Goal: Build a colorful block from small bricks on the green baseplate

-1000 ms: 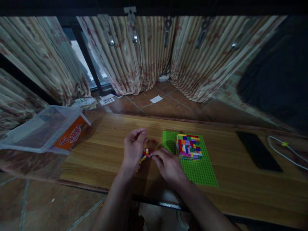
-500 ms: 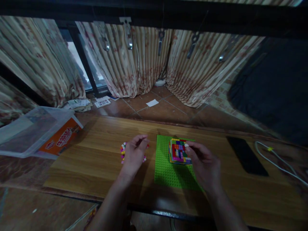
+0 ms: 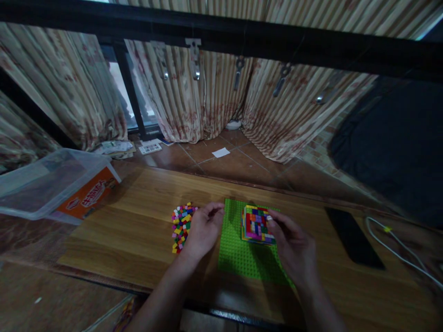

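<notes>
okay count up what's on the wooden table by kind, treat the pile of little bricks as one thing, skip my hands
Green baseplate: 1
Multicoloured brick block on the baseplate, touched by the right hand: 1
Pile of loose small bricks, beside the left hand: 1
Clear plastic bin at the table's left end: 1
Flat black slab, probably a phone: 1
White cable: 1
Total: 6

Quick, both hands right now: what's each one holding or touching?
Left hand: loosely curled, resting between the loose bricks and the green baseplate; whether it holds anything cannot be told.
Right hand: fingertips on the brick block's right edge, not gripping it.
</notes>
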The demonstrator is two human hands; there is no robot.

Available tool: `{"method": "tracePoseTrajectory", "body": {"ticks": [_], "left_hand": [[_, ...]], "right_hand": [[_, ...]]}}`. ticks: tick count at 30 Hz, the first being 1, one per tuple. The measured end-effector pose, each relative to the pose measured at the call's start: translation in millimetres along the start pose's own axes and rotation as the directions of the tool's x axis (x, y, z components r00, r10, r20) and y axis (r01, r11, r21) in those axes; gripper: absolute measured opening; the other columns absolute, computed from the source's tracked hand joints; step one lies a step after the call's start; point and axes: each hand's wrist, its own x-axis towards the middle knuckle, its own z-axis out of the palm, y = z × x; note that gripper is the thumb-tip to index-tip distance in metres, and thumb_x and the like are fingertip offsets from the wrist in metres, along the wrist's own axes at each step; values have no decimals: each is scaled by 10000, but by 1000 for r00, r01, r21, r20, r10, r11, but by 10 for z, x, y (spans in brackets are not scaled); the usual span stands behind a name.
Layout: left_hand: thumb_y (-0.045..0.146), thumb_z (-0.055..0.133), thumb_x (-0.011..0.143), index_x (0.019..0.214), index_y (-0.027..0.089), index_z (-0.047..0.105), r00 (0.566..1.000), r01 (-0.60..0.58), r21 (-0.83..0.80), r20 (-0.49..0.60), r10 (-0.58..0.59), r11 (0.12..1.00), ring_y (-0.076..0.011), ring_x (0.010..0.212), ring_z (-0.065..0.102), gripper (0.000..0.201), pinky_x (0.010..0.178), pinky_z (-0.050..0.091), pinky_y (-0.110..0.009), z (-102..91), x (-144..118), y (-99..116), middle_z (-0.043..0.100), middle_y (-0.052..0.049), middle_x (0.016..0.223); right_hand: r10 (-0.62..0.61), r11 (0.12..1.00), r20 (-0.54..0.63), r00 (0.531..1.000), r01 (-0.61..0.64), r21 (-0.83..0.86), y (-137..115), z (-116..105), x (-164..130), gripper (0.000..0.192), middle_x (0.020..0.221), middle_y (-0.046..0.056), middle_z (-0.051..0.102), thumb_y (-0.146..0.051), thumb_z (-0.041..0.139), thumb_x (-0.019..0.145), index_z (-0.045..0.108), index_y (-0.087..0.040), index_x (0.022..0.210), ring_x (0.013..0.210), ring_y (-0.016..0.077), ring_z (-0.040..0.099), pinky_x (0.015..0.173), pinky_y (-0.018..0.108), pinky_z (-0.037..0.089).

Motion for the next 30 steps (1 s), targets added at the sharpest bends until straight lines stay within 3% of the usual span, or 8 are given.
{"method": "tracePoseTrajectory", "body": {"ticks": [4, 7, 13, 20, 30], "left_hand": [[257, 604, 798, 905, 163, 719, 1000, -5, -7, 8, 5, 1000, -146, 748, 632, 182, 707, 484, -242, -1, 1, -13, 698, -14, 773], [250, 604, 796, 902, 165, 719, 1000, -5, -5, 9, 5, 1000, -147, 740, 633, 178, 696, 486, -240, 1, -2, -12, 694, -11, 756], [259, 600, 799, 889, 161, 720, 1000, -2, 18, 1, 2, 1000, -152, 744, 631, 180, 700, 482, -244, 8, -10, 13, 696, -15, 755], [269, 584, 812, 931, 142, 715, 999, 14, 46, 30, -15, 999, -154, 763, 633, 217, 693, 466, -240, 24, -23, -8, 718, -36, 843], [282, 566, 833, 952, 146, 711, 999, -10, 69, 46, 7, 998, -156, 784, 631, 232, 700, 458, -239, 20, -35, -27, 720, -37, 870]], "right_hand": [[35, 999, -23, 999, -36, -21, -3, -16, 19, 274, 928, 47, 723, -438, 653, 825, 697, -217, 979, 815, 187, 674, 740, 320, 546], [35, 991, -55, 998, -42, -128, -3, -54, 42, 260, 860, 46, 719, -441, 648, 816, 692, -202, 908, 757, 186, 669, 686, 305, 541], [-154, 916, 50, 987, 161, -368, 12, -115, 72, 237, 907, 59, 713, -395, 571, 860, 711, -204, 880, 770, 191, 664, 708, 316, 529], [-227, 849, 129, 965, 260, -459, 37, -97, 70, 260, 933, 64, 711, -371, 506, 898, 714, -216, 891, 759, 191, 659, 715, 327, 522], [-165, 863, 62, 984, 175, -473, 14, -88, 57, 276, 863, 52, 732, -429, 550, 870, 715, -209, 867, 719, 193, 671, 679, 312, 513]]}}
